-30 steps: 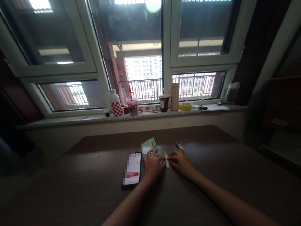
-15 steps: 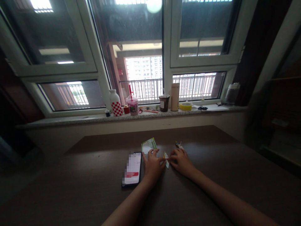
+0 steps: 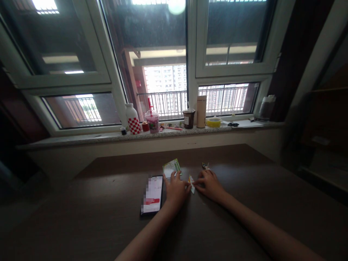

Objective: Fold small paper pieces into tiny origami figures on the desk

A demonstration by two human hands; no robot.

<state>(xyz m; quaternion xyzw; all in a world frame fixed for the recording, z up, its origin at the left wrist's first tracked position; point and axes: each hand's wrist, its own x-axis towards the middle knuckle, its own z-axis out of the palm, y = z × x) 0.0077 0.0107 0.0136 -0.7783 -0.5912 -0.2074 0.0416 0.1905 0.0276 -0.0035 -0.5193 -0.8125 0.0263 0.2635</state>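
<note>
A small piece of folded paper [image 3: 191,188], white with some yellow and green print, lies on the table between my hands. My left hand [image 3: 176,189] pinches its left side with thumb and forefinger, the other fingers spread toward a green and white printed paper sheet [image 3: 170,167]. From the right, my right hand [image 3: 209,184] closes its fingertips on the same folded piece. Just beyond the right knuckles lies a small dark and white scrap [image 3: 205,166], partly hidden by the hand. A lit phone [image 3: 152,195] lies left of my left hand.
Beyond the brown table [image 3: 103,203] runs a granite windowsill [image 3: 108,137]. On it stand a checkered bottle [image 3: 133,121], a pink cup [image 3: 152,121], a dark drink cup [image 3: 188,119], a tan flask [image 3: 201,112], a yellow tape roll [image 3: 214,123] and black scissors [image 3: 233,124].
Both hands stay around the folded paper, with only tiny finger movements. The whole view has shifted very slightly.
</note>
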